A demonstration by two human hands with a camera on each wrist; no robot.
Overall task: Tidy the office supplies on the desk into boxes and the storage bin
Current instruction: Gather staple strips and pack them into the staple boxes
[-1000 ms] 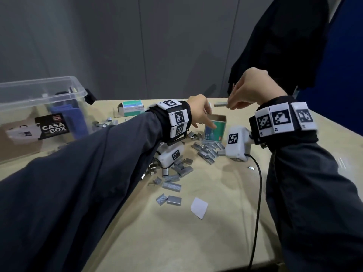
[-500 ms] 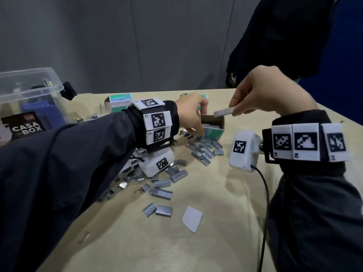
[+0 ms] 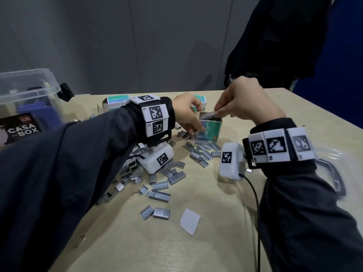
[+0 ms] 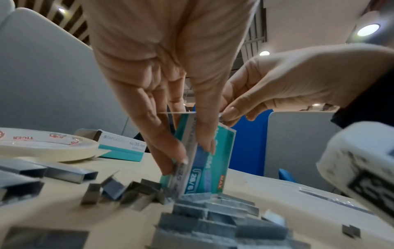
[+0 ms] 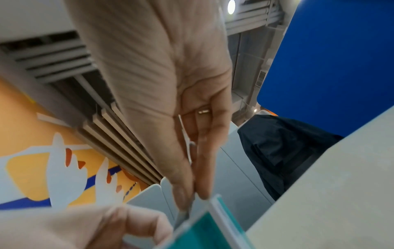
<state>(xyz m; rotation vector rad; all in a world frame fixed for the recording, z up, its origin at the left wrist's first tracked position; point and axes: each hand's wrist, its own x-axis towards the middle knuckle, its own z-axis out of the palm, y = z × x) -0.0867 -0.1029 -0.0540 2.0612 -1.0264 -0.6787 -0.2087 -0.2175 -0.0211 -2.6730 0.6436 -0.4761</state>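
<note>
A green staple box (image 3: 211,129) stands upright on the desk, its top open. My left hand (image 3: 198,119) grips its sides; in the left wrist view the fingers (image 4: 170,151) lie down the box (image 4: 210,168). My right hand (image 3: 218,113) pinches a grey staple strip (image 3: 208,115) between thumb and fingers, one end at the box's open top. In the right wrist view the thumb and finger (image 5: 181,193) squeeze the strip (image 5: 183,216) just above the box's rim (image 5: 204,224). Several loose staple strips (image 3: 161,175) lie scattered in front of the box.
A clear storage bin (image 3: 39,83) stands at the back left. Two more staple boxes (image 3: 115,102) (image 3: 200,99) lie behind my hands, beside a tape roll (image 4: 42,146). A white paper scrap (image 3: 190,220) lies near the front. A clear lid (image 3: 334,173) lies at the right edge.
My right hand has carried the staple strip down and left to the box's open top. The left hand has kept hold of the box.
</note>
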